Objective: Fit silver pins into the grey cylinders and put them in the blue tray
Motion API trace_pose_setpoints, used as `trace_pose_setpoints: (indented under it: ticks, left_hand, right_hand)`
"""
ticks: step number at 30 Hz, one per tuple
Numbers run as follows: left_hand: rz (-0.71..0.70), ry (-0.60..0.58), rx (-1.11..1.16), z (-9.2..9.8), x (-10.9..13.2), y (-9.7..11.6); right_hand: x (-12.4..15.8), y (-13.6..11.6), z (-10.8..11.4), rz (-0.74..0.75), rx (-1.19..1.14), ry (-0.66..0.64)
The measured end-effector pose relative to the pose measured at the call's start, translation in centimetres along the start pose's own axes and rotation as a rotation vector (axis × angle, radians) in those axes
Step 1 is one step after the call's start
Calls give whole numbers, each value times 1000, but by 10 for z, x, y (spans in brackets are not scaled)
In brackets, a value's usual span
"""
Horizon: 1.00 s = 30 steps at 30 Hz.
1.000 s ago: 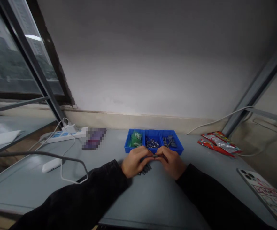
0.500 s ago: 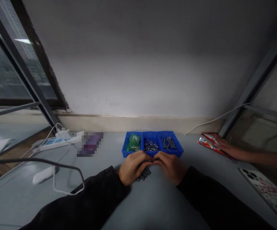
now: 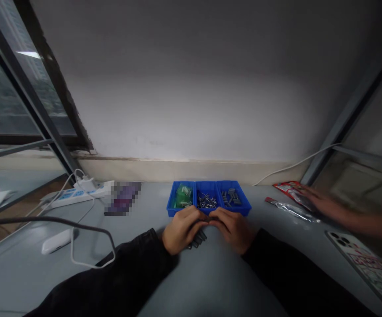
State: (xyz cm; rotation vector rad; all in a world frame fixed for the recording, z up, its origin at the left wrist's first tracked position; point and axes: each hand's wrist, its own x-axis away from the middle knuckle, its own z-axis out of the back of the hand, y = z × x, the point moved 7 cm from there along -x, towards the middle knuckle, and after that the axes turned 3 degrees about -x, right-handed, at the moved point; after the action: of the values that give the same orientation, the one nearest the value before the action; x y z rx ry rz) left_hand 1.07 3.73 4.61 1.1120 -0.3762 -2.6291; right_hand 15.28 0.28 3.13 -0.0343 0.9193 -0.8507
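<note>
My left hand [image 3: 183, 230] and my right hand [image 3: 233, 229] meet fingertip to fingertip just in front of a blue three-part bin [image 3: 194, 212]. Both are closed in a pinch around something small and dark, mostly hidden by the fingers. Beneath my left hand, several dark grey cylindrical pieces [image 3: 198, 240] lie on the table. In the bin's left compartment is a green plastic bag [image 3: 180, 197] with small metallic pieces. Thin shiny metal pins [image 3: 206, 201] fill the middle compartment, and grey cylindrical pieces [image 3: 231, 198] lie in the right one.
At right, another person's hand [image 3: 323, 204] touches a red packet [image 3: 288, 188]; a silver wrapper [image 3: 293, 210] and a phone [image 3: 369, 264] lie nearby. At left are a power strip [image 3: 68, 197], a white case [image 3: 57, 241], a pixelated purple item [image 3: 124, 198] and loose cables [image 3: 93, 229].
The other person's hand has shifted with the red packet, and the silver wrapper now lies apart from it. My hands keep the same pinch; the view has shifted slightly.
</note>
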Motion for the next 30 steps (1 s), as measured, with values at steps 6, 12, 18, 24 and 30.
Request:
trace_pose_setpoints:
  ticks: [6, 12, 18, 24, 30]
  left_hand:
    - [-5, 26, 6, 1, 0, -1]
    - [-43, 4, 16, 0, 0, 1]
    - [-24, 34, 13, 1, 0, 0]
    - [-10, 22, 20, 0, 0, -2]
    - [-21, 2, 14, -1, 0, -1]
  right_hand:
    - [0, 2, 1, -30, -5, -9]
    - [-1, -1, 1, 1, 20, 2]
    - [-1, 0, 2, -31, -15, -16]
    - [0, 3, 2, -62, -27, -4]
    - [0, 1, 3, -54, -11, -11]
